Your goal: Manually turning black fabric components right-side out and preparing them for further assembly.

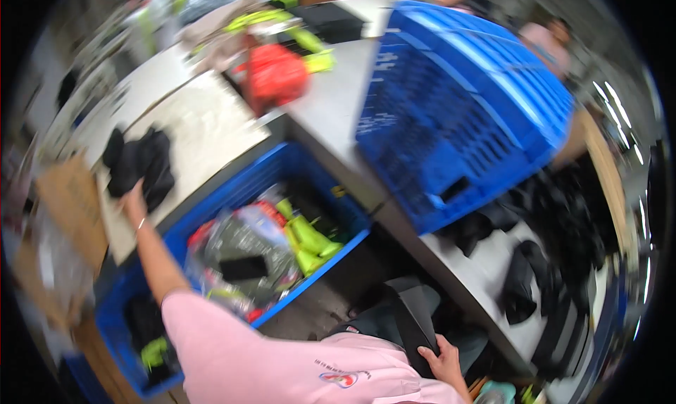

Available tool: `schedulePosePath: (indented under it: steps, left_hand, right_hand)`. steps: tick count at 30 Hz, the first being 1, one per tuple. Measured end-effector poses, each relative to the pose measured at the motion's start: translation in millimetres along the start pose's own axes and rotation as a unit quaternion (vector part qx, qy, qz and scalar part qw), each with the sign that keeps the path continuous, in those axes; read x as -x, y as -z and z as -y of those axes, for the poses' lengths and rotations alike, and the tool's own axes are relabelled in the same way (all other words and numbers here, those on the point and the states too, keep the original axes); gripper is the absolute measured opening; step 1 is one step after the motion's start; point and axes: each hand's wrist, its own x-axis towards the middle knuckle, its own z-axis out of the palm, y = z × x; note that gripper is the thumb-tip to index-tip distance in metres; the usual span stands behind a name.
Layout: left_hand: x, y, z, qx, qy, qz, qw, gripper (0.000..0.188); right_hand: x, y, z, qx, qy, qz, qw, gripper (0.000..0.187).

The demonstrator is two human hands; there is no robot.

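Note:
My left arm stretches out to the far left, and my left hand (132, 203) is closed on the lower edge of a crumpled black cloth piece (146, 163). That cloth lies on a pale board (204, 133) on the table; blur hides the exact grip of the fingers. Low in the picture, close to my body, my right hand (445, 363) is closed on a flat, folded black strip (414, 318). The strip rises from my thumb and fingers over my lap.
Between my arms, a blue crate (313, 272) holds bagged goods and neon yellow cloth. A large blue crate (451, 115) stands tilted on the table ahead. Black pieces (528, 281) lie on the right table. A red bundle (274, 77) lies further back; cardboard (74, 203) stands left.

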Motion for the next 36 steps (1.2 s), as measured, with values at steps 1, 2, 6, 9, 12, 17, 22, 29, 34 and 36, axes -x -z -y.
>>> schedulePosePath:
  steps: [1,2,6,9,12,17,22,29,34,36]
  left_hand:
    - [-11.7,19.8,38.0,0.074,-0.045,-0.097,0.991,0.055]
    - [-21.5,25.4,36.2,-0.035,-0.065,-0.048,0.996,0.054]
    - [-65.3,78.5,29.0,-0.002,0.299,0.027,0.954,0.097]
    - [-43.8,90.2,-5.1,0.44,0.349,-0.056,0.825,0.064]
    - [-26.2,96.2,-49.9,0.55,0.342,-0.049,0.761,0.059]
    - [-31.5,153.1,-53.8,0.637,0.322,-0.027,0.7,0.058]
    - [-45.8,253.7,-121.5,0.659,-0.062,-0.073,0.746,0.043]
    - [-106.9,448.2,-234.5,0.77,0.113,-0.096,0.62,0.061]
    - [-69.2,548.8,-387.1,0.859,0.01,-0.019,0.512,0.059]
    - [-79.1,578.3,-440.4,0.869,-0.06,0.03,0.491,0.057]
  right_hand:
    - [0.8,10.3,-4.0,-0.027,0.01,0.008,1.0,0.039]
    - [3.9,11.0,-13.0,-0.035,0.002,0.005,0.999,0.041]
    - [11.8,12.2,-32.5,-0.047,-0.01,-0.011,0.999,0.043]
    - [15.4,13.6,-37.5,-0.059,0.015,-0.028,0.998,0.043]
    - [20.2,9.4,-42.9,-0.053,0.007,-0.04,0.998,0.042]
    - [21.7,20.6,-63.2,-0.081,0.016,-0.036,0.996,0.041]
    - [28.8,28.7,-67.9,-0.131,0.018,-0.078,0.988,0.036]
    - [31.9,22.2,-121.1,-0.245,-0.015,-0.117,0.962,0.025]
    - [56.3,46.1,-151.8,-0.323,-0.031,-0.204,0.924,0.021]
    - [59.1,37.7,-191.8,-0.361,-0.046,-0.229,0.903,0.021]
